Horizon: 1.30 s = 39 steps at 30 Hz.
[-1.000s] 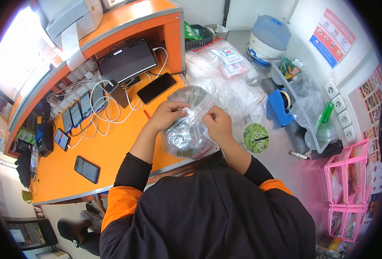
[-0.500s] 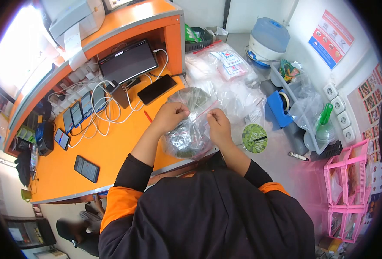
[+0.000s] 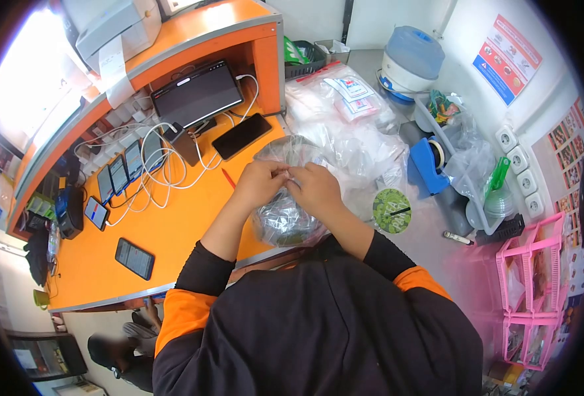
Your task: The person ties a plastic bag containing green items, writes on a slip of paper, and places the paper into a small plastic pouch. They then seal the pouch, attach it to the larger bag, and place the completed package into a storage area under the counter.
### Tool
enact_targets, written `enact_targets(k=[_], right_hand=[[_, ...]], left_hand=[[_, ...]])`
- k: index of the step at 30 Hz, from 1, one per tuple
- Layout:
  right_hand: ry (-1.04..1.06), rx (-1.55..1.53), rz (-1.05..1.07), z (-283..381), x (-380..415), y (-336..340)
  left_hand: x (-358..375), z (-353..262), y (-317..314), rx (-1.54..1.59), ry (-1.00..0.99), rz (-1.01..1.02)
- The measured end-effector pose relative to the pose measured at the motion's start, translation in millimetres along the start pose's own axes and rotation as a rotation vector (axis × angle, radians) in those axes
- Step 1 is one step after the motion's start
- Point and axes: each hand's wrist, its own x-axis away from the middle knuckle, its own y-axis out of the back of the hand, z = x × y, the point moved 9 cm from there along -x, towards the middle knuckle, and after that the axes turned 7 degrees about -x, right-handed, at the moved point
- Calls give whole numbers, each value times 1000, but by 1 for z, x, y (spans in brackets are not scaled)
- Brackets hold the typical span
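Note:
A clear plastic bag (image 3: 285, 221) with dark round contents, hard to make out, sits at the orange counter's right edge. My left hand (image 3: 262, 181) is closed in a pinch at the top of the bag. Against its fingertips, my right hand (image 3: 317, 188) is closed too, pinching the same gathered plastic. Both hands cover the bag's middle, so the exact spot they grip is hidden. Just right of them lies a round green card (image 3: 391, 211). Left of my left hand is a red pen (image 3: 228, 177).
A black phone (image 3: 242, 136), another phone (image 3: 134, 258), a tablet (image 3: 197, 94) and white cables lie on the counter. Packs of plastic bags (image 3: 345, 99) are heaped behind. To the right stand a blue tape dispenser (image 3: 426, 165) and pink racks (image 3: 529, 270). Someone (image 3: 124, 356) sits at lower left.
My right hand has moved left and up to meet my left hand. The red-edged strip of plastic that stretched between them is now out of sight.

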Motion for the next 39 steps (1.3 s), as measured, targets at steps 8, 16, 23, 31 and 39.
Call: enact_targets(k=[8,16,23,31,39], right_hand=[[9,-3,29,1,-6,-4],[23,-190,-97,-19,2,-10],[1,-376,41,-32,4,-15],[-9,-293,79,-26,0,-17],[-211,-199,70,-92,19,-11]], left_hand=[[4,-19,7,-263,-130,-131],[8,2,0,-135,-115,-339],[-7,-5,-17,-309,-142,147],[-1,8,-25,-81,-163,-7],[-4,55,8,-26,53,3]])
